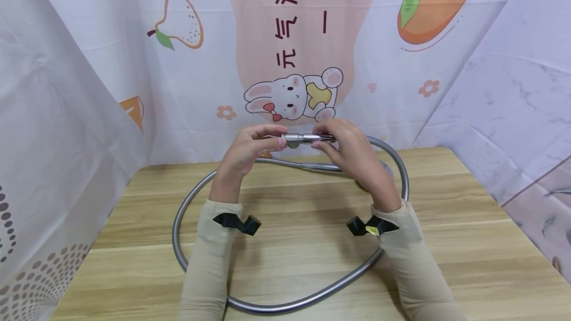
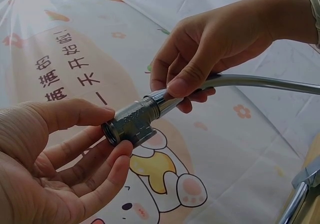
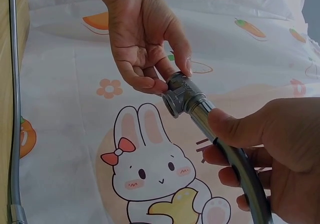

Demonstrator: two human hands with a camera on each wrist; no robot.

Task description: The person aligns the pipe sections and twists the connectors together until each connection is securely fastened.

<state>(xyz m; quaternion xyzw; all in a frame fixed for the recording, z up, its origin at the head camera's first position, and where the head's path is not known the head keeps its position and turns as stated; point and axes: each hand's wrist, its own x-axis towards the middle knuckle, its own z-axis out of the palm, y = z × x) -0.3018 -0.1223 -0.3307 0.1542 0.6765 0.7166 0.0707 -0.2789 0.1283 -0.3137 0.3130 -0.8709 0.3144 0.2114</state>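
Between thumb and fingers, my left hand (image 1: 243,151) pinches a metal tee fitting (image 2: 132,120) by its open, threaded end. The tee's side branch points downward in the head view. My right hand (image 1: 352,150) grips the chrome end nut (image 3: 202,118) of a grey shower hose (image 1: 179,227), thumb on one side and fingers on the other. Nut and tee meet end to end in one line, held up above the table's far edge. Partly behind the right hand, a chrome shower head handle (image 1: 323,168) lies on the table at the hose's other end.
The hose loops widely over the wooden table (image 1: 294,241), passing under both forearms. Behind the table's far edge hangs a printed cloth (image 1: 187,88) with a rabbit and fruit. A small black camera mount (image 1: 243,224) sits on each wrist.
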